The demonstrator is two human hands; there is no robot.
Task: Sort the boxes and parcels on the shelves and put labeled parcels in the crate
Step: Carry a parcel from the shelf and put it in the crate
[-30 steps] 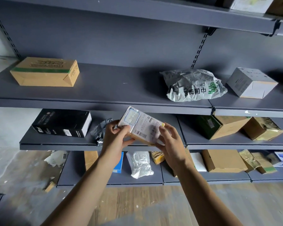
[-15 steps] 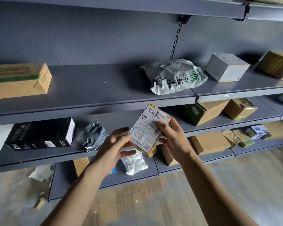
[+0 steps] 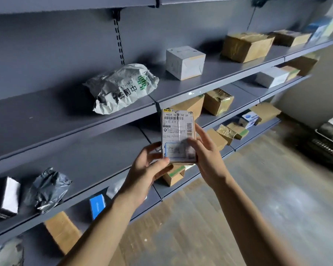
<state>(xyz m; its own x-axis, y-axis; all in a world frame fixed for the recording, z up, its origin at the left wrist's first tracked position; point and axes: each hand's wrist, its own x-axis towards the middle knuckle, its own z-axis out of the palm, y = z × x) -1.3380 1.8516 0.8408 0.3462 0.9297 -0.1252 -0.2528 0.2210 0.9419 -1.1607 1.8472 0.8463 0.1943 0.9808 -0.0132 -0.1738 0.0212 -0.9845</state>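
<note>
Before shelves (image 3: 65,120) | labeled parcel (image 3: 178,135) upright | left grip (image 3: 148,169), right grip (image 3: 208,156) both clamped on it

Shelving (image 3: 65,120): I read it as smooth, matt grey painted metal. Labelled parcel (image 3: 178,137): brown cardboard, white paper label under glossy clear tape. Mailer bag (image 3: 121,87) by the upper shelf's front edge: crinkled white plastic with a slight sheen. Grey bag (image 3: 46,189) one shelf down: crumpled glossy film. White box (image 3: 184,62): matt card. Brown box (image 3: 246,46): cardboard under shiny tape. Floor (image 3: 258,198): I see worn wood-grain planks.
</note>
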